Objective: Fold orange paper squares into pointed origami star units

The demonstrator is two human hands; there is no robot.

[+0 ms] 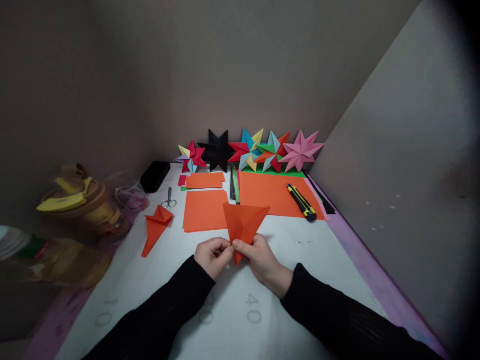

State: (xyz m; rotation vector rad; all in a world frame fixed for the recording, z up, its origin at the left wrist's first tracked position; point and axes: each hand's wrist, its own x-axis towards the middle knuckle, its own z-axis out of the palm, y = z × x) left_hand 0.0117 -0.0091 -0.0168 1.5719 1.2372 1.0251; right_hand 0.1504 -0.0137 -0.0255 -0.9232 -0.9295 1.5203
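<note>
Both my hands hold one folded piece of orange paper (243, 220), its wide end pointing away from me and its narrow tip toward me. My left hand (214, 255) pinches its left edge near the tip. With the thumb on top, my right hand (264, 259) grips the right side; those fingers are partly hidden beneath the paper. To the left lies another folded orange paper piece (157, 227), pointed at its near end. Just beyond my left hand is a stack of orange paper squares (204, 211).
Large orange sheets (262, 192) carry a yellow-and-black utility knife (302, 202). Small scissors (169, 200) and a black phone (155, 176) lie at left. Several paper stars, including a black star (218, 150) and a pink star (302, 151), lean against the wall. A bottle (56, 255) stands far left.
</note>
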